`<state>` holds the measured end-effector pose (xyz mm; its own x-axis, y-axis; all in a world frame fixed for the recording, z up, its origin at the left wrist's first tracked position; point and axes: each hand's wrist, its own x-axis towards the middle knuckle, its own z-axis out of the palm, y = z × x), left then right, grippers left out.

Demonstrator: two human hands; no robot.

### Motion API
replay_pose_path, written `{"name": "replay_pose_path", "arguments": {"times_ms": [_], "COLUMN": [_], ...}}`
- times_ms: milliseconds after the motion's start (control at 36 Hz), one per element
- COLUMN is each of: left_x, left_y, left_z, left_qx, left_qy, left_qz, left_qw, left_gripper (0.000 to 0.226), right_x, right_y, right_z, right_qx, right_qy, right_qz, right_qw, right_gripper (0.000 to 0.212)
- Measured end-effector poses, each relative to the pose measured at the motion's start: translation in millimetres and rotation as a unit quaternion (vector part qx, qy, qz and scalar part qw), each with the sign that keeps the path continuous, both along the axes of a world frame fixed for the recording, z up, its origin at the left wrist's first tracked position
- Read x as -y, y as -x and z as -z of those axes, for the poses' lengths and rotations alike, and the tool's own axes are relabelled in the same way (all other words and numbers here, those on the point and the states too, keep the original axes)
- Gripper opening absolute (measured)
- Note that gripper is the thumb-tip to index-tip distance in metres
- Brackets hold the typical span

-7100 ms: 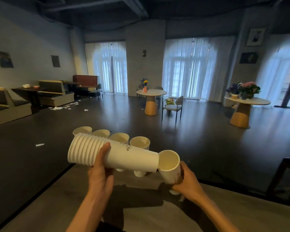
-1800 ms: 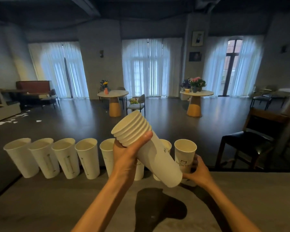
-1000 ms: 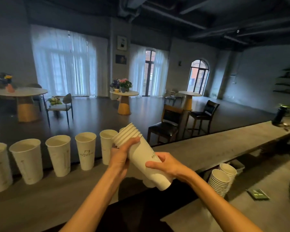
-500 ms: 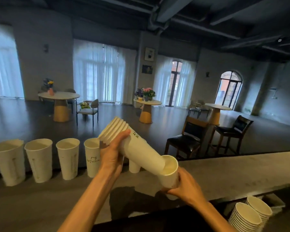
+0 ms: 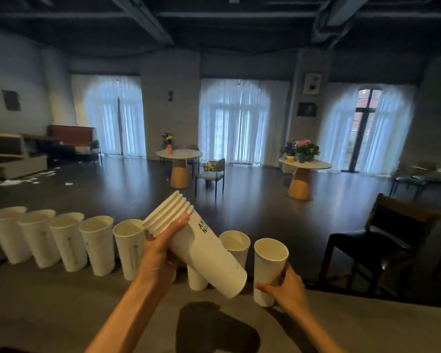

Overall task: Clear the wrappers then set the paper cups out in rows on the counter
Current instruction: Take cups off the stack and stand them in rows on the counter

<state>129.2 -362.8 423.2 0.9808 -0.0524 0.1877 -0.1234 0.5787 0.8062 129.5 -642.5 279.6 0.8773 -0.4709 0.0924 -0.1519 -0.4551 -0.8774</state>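
Left hand [image 5: 156, 258] in the middle of the frame, fingers curled around a tilted stack of paper cups [image 5: 199, 247], rims up toward the left. Right hand [image 5: 285, 289] at lower right, fingers wrapped around the bottom of one upright paper cup [image 5: 269, 268] on the grey bench [image 5: 61, 309], last on the right of a row of cups [image 5: 69, 240] along the far edge of the bench. Round tables [image 5: 179, 154] and a dark chair [image 5: 382, 238] on the floor behind.
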Motion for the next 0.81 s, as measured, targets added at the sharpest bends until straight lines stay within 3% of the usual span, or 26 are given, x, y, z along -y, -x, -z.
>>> {"name": "replay_pose_path", "arguments": {"times_ms": [111,222,306,389,500,583,667,722,806], "left_x": [15,42,70,101,139,177,212,230,243], "left_y": [0,1,3,8,14,19,23,26,24], "left_z": [-2,-6,-6,-5,0,6,11,12,16], "left_qx": [0.011,0.035,0.031,0.028,0.027,0.026,0.045,0.039,0.014], "left_qy": [-0.017,-0.039,-0.057,-0.070,-0.086,-0.106,-0.125,-0.126,-0.129], "left_qz": [-0.012,-0.004,0.009,0.030,0.087,0.115,0.134,0.144,0.133], "left_qw": [1.000,0.999,0.998,0.997,0.992,0.987,0.982,0.981,0.983], "left_gripper": [0.120,0.085,0.113,0.124,0.116,0.120,0.105,0.092,0.087], "right_x": [12,20,29,49,75,90,105,113,121], "right_y": [-16,-19,-12,3,33,65,89,95,98], "right_z": [-3,-5,-2,0,-20,-53,-72,-75,-76], "right_qx": [-0.002,-0.009,-0.033,-0.054,-0.019,-0.003,-0.009,0.000,-0.011], "right_qy": [0.008,0.011,0.030,0.014,-0.036,-0.197,-0.356,-0.362,-0.297], "right_qz": [-0.018,-0.042,-0.083,-0.101,-0.048,-0.131,-0.266,-0.321,-0.331], "right_qw": [1.000,0.999,0.996,0.993,0.998,0.972,0.896,0.875,0.895], "right_gripper": [0.105,0.101,0.098,0.070,0.009,0.040,0.064,0.074,0.083]}}
